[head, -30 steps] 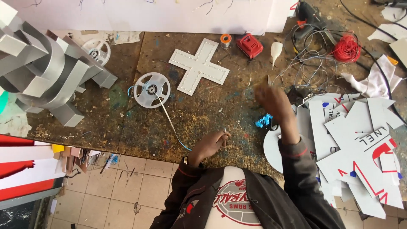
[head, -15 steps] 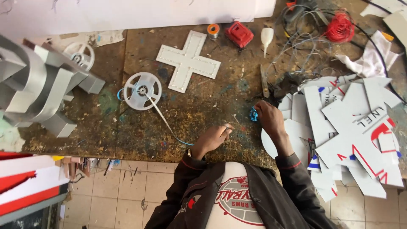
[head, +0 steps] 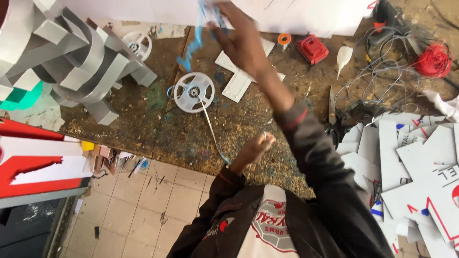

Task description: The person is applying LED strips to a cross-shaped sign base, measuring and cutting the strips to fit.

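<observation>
My right hand (head: 239, 40) is raised over the far side of the wooden workbench (head: 143, 129). It grips a limp blue strip (head: 191, 48) that dangles down to the left, blurred. A white cross-shaped panel (head: 234, 86) lies under that arm, partly hidden. My left hand (head: 256, 149) is a closed fist at the bench's near edge. It meets the end of a thin white strip (head: 210, 129) that runs from a white plastic reel (head: 193, 91) lying flat on the bench.
Grey metal channel letters (head: 71, 62) pile up at the left, with a second reel (head: 138, 45) behind them. A red box (head: 311, 49), orange tape roll (head: 284, 39), white nozzle (head: 343, 56), tangled wires and a red coil (head: 432, 59) lie far right. White sign pieces (head: 420, 167) are stacked right.
My right hand has lifted from the bench by the sign pieces up and away to the far side, with the blue strip now trailing from it. The left hand stays at the near edge.
</observation>
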